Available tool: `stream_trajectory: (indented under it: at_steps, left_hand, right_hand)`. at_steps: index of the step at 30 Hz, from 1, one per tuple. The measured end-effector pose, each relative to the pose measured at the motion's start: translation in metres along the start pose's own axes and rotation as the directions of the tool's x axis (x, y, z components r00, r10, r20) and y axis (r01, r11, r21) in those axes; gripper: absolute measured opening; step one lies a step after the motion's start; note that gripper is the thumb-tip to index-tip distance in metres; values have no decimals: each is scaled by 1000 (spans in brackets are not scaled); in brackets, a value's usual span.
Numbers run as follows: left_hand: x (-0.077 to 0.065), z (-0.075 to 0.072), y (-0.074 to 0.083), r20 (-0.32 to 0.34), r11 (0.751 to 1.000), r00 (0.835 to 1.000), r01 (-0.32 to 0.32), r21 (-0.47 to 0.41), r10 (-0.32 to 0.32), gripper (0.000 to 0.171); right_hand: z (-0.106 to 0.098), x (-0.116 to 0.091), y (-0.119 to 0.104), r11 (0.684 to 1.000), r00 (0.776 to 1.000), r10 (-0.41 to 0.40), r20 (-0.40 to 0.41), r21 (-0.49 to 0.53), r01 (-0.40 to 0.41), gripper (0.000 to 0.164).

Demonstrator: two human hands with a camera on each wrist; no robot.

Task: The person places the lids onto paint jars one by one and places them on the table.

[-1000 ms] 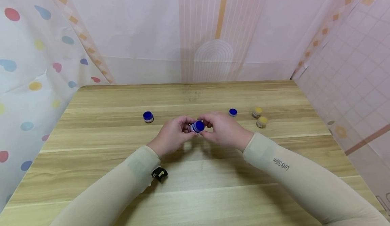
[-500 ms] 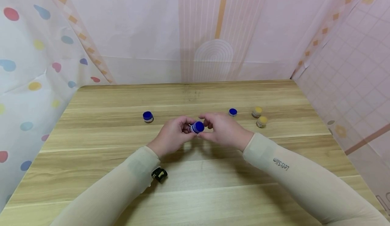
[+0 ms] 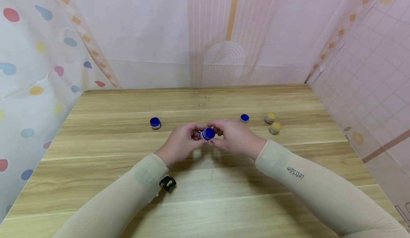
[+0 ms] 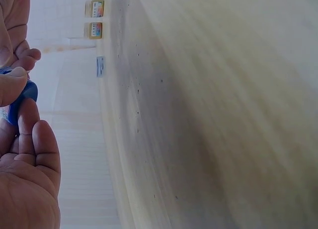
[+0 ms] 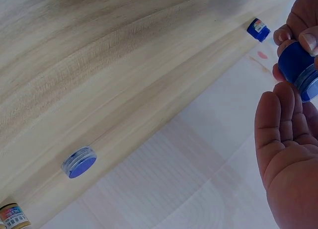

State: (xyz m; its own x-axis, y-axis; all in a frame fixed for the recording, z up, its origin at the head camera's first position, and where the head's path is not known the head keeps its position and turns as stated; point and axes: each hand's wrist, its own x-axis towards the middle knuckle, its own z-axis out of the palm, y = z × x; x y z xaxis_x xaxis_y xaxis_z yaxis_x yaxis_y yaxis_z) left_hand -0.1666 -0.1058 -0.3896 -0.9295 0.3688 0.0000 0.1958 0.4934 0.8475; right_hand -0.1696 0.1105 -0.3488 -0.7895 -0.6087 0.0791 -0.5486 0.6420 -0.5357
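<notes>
Above the middle of the table my left hand (image 3: 182, 140) grips a small blue paint jar (image 5: 295, 61) by its body. The jar is tilted, and its blue-topped lid (image 3: 209, 133) with a clear rim faces my right hand (image 3: 236, 138). The thumb and forefinger of that hand pinch the lid from opposite sides. In the right wrist view the other fingers extend beside the jar, and part of the lid is hidden. From the left wrist view, the jar (image 4: 29, 96) shows only partly between the fingers.
A second blue paint jar (image 3: 155, 123) stands on the table (image 3: 205, 202) to the left. Right of the hands lies a separate blue lid (image 3: 245, 118). Two yellow jars, one behind (image 3: 270, 118) the other (image 3: 274, 128), stand farther right. Patterned cloth (image 3: 153, 38) hangs behind the table.
Half a second ago the right fingers were spread slightly wider at the lid; now they close on it again. The left hand and the jar stay in nearly the same place.
</notes>
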Motion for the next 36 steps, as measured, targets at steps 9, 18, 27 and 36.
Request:
stream_trajectory:
  at_steps: [9, 18, 27, 36]
  left_hand:
    - [0, 1, 0, 5, 1000, 1000, -8, 3, 8, 29]
    - [0, 0, 0, -2, 1000, 1000, -4, 15, 5, 30]
    - [1, 0, 0, 6, 1000, 1000, -3, 14, 3, 31]
    - [0, 1, 1, 21, 1000, 1000, 5, 1, -5, 29]
  right_hand:
    - [0, 1, 1, 1000, 1000, 27, 0, -6, -27, 32]
    - [-1, 0, 1, 1000, 1000, 6, 9, -11, -6, 40]
    - [0, 0, 0, 1000, 1000, -10, -8, -15, 10, 34]
    - [0, 1, 1, 1000, 1000, 26, 6, -4, -26, 31]
